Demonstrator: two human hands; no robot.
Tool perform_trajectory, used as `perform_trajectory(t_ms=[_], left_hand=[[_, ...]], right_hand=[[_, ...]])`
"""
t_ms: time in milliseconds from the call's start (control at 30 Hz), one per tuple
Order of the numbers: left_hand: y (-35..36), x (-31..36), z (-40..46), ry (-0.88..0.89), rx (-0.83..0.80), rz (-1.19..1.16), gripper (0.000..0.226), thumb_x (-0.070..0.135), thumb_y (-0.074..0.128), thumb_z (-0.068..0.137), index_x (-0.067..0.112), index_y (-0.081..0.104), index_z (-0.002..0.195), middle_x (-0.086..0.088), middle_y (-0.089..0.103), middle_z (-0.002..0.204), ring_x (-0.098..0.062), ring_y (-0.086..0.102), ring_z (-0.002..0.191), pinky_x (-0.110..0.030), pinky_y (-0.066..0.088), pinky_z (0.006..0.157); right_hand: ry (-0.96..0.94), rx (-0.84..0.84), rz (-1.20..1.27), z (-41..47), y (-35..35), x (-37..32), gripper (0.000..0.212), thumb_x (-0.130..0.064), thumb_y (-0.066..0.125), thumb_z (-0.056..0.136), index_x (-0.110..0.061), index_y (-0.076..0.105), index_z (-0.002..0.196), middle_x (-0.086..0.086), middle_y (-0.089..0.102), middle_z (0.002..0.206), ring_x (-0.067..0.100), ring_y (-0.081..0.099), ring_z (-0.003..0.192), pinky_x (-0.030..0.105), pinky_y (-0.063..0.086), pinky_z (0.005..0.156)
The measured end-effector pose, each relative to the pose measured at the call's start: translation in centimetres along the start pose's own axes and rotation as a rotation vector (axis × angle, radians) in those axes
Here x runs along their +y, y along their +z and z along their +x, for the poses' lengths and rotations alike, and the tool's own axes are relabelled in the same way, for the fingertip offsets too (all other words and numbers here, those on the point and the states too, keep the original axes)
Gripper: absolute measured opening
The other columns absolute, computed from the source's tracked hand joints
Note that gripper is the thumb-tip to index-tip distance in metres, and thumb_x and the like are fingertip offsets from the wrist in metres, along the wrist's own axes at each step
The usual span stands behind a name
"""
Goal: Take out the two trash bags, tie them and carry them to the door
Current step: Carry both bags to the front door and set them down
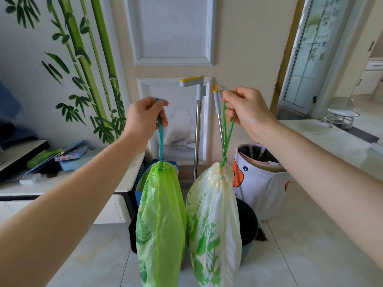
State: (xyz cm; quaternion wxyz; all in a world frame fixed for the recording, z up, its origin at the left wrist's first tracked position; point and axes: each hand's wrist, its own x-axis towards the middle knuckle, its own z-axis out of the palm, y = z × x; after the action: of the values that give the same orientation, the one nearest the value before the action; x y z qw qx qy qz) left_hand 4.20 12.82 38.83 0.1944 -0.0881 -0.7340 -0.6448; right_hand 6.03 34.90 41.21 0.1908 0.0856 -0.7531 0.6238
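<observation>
A green trash bag (160, 220) hangs in front of me from a teal drawstring, its mouth cinched tight. My left hand (145, 116) is closed around that string. Beside it on the right hangs a white trash bag with green leaf print (215, 224), also cinched, on green drawstrings. My right hand (244, 108) pinches those strings at about the same height. Both bags hang clear of the floor and touch each other at the sides. A cream panelled door (172, 38) stands straight ahead behind them.
Two dark bins (247, 222) sit on the floor behind the bags. A white fabric basket with a duck face (261, 181) stands to the right. Mop handles (198, 129) lean on the door. A low white cabinet (124, 183) with books is at the left.
</observation>
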Motion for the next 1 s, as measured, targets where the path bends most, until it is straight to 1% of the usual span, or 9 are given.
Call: perform_trajectory(t_ms=[133, 267, 400, 467, 533, 633, 800, 900, 1000], left_hand=[[2.0, -1.3, 3.6, 0.026, 0.01, -0.037, 0.019, 0.013, 0.049, 0.094, 0.011, 0.067, 0.089, 0.0, 0.055, 0.061, -0.015, 0.049, 0.048, -0.038, 0.047, 0.066], [3.2, -0.3, 6.4, -0.025, -0.028, -0.105, 0.02, 0.011, 0.05, 0.093, 0.008, 0.068, 0.083, 0.003, 0.053, 0.054, -0.014, 0.044, 0.044, -0.034, 0.045, 0.058], [3.6, 2.5, 8.0, -0.133, -0.081, -0.101, 0.02, 0.013, 0.053, 0.093, 0.006, 0.068, 0.081, 0.003, 0.052, 0.053, -0.016, 0.043, 0.047, -0.032, 0.04, 0.055], [3.6, 4.6, 8.6, -0.179, -0.117, -0.06, 0.02, 0.014, 0.054, 0.093, 0.007, 0.068, 0.079, 0.001, 0.051, 0.053, -0.019, 0.044, 0.05, -0.029, 0.039, 0.054], [3.4, 6.9, 8.9, -0.221, -0.176, -0.014, 0.021, 0.015, 0.054, 0.093, 0.005, 0.067, 0.079, -0.002, 0.051, 0.053, -0.021, 0.045, 0.051, -0.031, 0.041, 0.056], [3.2, 11.0, 9.7, -0.258, -0.294, 0.059, 0.023, 0.013, 0.055, 0.094, 0.005, 0.064, 0.074, -0.001, 0.053, 0.051, -0.015, 0.046, 0.046, -0.031, 0.047, 0.057], [3.6, 18.8, 11.4, -0.308, -0.378, 0.06, 0.02, 0.007, 0.055, 0.093, -0.002, 0.063, 0.077, -0.008, 0.055, 0.057, -0.002, 0.048, 0.04, -0.01, 0.04, 0.047], [3.8, 23.4, 12.6, -0.321, -0.417, 0.037, 0.021, 0.007, 0.055, 0.094, -0.004, 0.063, 0.078, -0.006, 0.056, 0.058, -0.001, 0.05, 0.045, -0.009, 0.041, 0.051], [4.1, 26.8, 13.2, -0.329, -0.441, 0.009, 0.02, 0.005, 0.055, 0.093, -0.001, 0.064, 0.076, -0.001, 0.058, 0.056, -0.004, 0.054, 0.05, -0.012, 0.045, 0.055]], right_hand=[[-0.011, -0.095, 0.06, 4.2, 1.4, 0.7, 0.017, -0.013, 0.05, 0.095, -0.004, 0.052, 0.08, 0.001, 0.032, 0.056, 0.015, 0.029, 0.049, 0.025, 0.024, 0.045], [0.053, -0.189, 0.002, 6.7, 2.1, -0.3, 0.015, -0.01, 0.052, 0.092, -0.003, 0.054, 0.079, 0.006, 0.03, 0.058, 0.016, 0.028, 0.048, 0.023, 0.024, 0.043], [0.221, -0.281, -0.094, 7.3, 1.6, -2.0, 0.019, -0.013, 0.056, 0.09, 0.001, 0.059, 0.079, 0.007, 0.047, 0.057, 0.018, 0.04, 0.046, 0.023, 0.032, 0.043], [0.252, -0.306, -0.208, 7.4, 1.0, -3.5, 0.023, -0.017, 0.059, 0.089, -0.002, 0.06, 0.07, 0.006, 0.057, 0.053, 0.017, 0.05, 0.045, 0.02, 0.038, 0.045], [0.284, -0.295, -0.261, 7.5, 0.2, -5.3, 0.025, -0.019, 0.061, 0.087, -0.002, 0.062, 0.069, 0.006, 0.062, 0.054, 0.013, 0.056, 0.047, 0.019, 0.042, 0.051], [0.373, -0.256, -0.2, 7.8, -1.1, -8.5, 0.023, -0.016, 0.063, 0.087, -0.004, 0.062, 0.068, 0.0, 0.061, 0.053, 0.008, 0.056, 0.045, 0.016, 0.041, 0.046], [0.378, -0.153, -0.217, 9.5, -3.8, -15.7, 0.021, -0.014, 0.063, 0.087, -0.011, 0.061, 0.066, -0.002, 0.062, 0.053, 0.007, 0.057, 0.046, 0.019, 0.044, 0.054], [0.381, -0.036, -0.185, 10.1, -5.7, -20.5, 0.021, -0.013, 0.064, 0.086, -0.012, 0.062, 0.065, -0.004, 0.062, 0.051, 0.009, 0.057, 0.048, 0.022, 0.047, 0.058], [0.391, 0.025, -0.171, 9.5, -7.3, -24.3, 0.02, -0.012, 0.063, 0.086, -0.01, 0.064, 0.066, 0.0, 0.061, 0.054, 0.008, 0.055, 0.049, 0.017, 0.044, 0.058]])
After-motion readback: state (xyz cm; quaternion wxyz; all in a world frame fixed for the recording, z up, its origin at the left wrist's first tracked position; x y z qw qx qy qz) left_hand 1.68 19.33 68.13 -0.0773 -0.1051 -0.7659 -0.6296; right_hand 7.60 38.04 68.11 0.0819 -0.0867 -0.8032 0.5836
